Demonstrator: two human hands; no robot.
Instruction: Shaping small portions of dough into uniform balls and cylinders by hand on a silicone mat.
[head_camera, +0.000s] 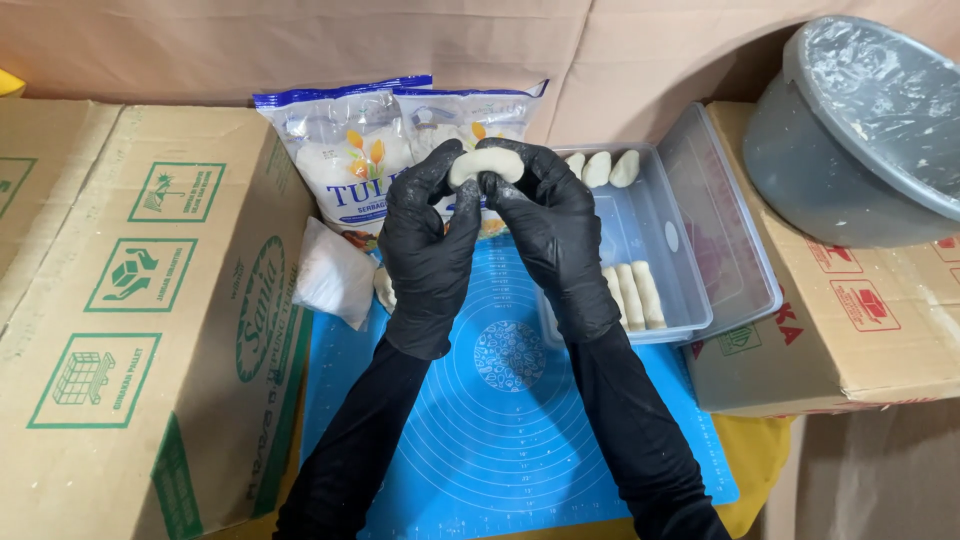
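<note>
Both gloved hands, the left hand (428, 235) and right hand (550, 230), pinch the pale dough piece (484, 163) between fingertips, best pressed evenly, above the blue mat (500, 420), beside the clear container (660, 250).

I note a blue silicone mat (520, 440) with concentric circles at centre. Two flour bags (390, 150) stand upright at its far edge. A small white plastic bag (330, 275) lies at the mat's left margin. On my left, a large cardboard box (130, 310) with green markings. On my right, another cardboard box (860, 330) bears a tilted grey basin (850, 140).
</note>
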